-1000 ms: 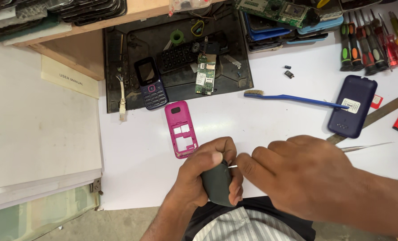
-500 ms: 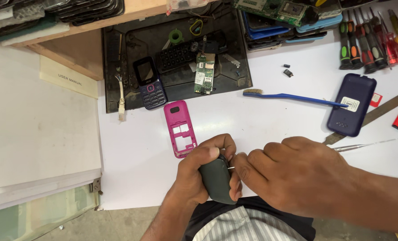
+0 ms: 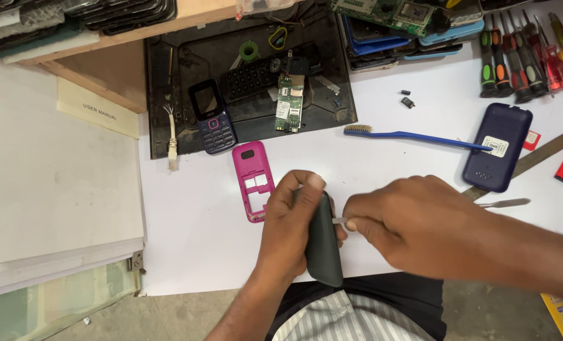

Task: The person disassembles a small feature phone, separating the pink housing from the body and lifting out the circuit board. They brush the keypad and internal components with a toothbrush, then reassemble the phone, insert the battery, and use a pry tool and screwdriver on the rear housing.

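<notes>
At lower centre of the frame, your left hand (image 3: 291, 230) is clamped around a dark phone body (image 3: 324, 243), held on edge above the white desk (image 3: 193, 233). Your right hand (image 3: 414, 224) is pinched shut on a thin metal tool (image 3: 339, 221), whose tip touches the phone body's edge. A pink phone shell (image 3: 254, 180) lies just left of your left hand, and a blue brush (image 3: 414, 135) lies upper right.

On the tabletop (image 3: 186, 252), a phone shell (image 3: 253, 181) lies just left of the hands; the tray (image 3: 167, 95) sits behind it, a toothbrush (image 3: 414, 135) to its right, touching a phone cover (image 3: 497, 147). Screwdrivers (image 3: 515, 60) lie far right.
</notes>
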`<state>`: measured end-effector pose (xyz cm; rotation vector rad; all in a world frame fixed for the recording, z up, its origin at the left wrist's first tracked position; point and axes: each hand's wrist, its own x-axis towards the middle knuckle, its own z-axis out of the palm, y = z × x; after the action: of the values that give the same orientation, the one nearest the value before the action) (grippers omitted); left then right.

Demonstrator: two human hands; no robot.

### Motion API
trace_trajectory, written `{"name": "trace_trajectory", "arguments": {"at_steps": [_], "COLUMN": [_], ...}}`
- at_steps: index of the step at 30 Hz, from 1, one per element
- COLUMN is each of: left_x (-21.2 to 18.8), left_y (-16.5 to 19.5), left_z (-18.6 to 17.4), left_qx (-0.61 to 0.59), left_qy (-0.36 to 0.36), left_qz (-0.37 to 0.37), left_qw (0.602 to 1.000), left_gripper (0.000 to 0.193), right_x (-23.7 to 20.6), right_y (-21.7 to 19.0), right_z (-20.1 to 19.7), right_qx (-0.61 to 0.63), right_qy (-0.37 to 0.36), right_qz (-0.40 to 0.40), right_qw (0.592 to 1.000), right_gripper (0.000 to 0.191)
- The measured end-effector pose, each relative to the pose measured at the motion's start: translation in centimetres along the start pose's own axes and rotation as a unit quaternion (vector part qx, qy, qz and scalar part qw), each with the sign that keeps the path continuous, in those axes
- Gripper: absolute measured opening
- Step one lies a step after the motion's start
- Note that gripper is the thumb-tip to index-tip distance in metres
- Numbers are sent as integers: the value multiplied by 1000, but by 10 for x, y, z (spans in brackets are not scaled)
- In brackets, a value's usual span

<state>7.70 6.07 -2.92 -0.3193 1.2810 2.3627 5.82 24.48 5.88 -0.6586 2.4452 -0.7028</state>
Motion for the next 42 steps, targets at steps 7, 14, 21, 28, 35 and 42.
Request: {"name": "trace_trajectory", "arguments": {"at_steps": [7, 14, 21, 28, 35, 42], "left_x": [2, 6, 10, 14, 17, 16], "left_y": [-1, 4, 19, 15, 3, -9], "left_z": [-3, 1, 10, 11, 9, 11], "left_qx": [62, 40, -70, -149, -218, -245], "left_qy": [44, 50, 102, 113, 76, 31], "left_qz": [23, 35, 6, 99, -24, -28], "left_qw": [997, 997, 992, 977, 973, 969], "left_gripper": [35, 30, 28, 25, 36, 44], "right_x": [-3, -13, -14, -12, 0, -11], "right_y": [11, 13, 8, 1, 4, 35], "right_z": [23, 28, 34, 63, 58, 48], "right_qx": [-197, -101, 200, 99, 174, 284], "right_qy": [130, 194, 82, 224, 225, 207], "right_qz": [-161, -150, 128, 51, 95, 148], "right_qw": [958, 964, 968, 968, 954, 924], "right_gripper": [32, 17, 26, 57, 28, 24]}}
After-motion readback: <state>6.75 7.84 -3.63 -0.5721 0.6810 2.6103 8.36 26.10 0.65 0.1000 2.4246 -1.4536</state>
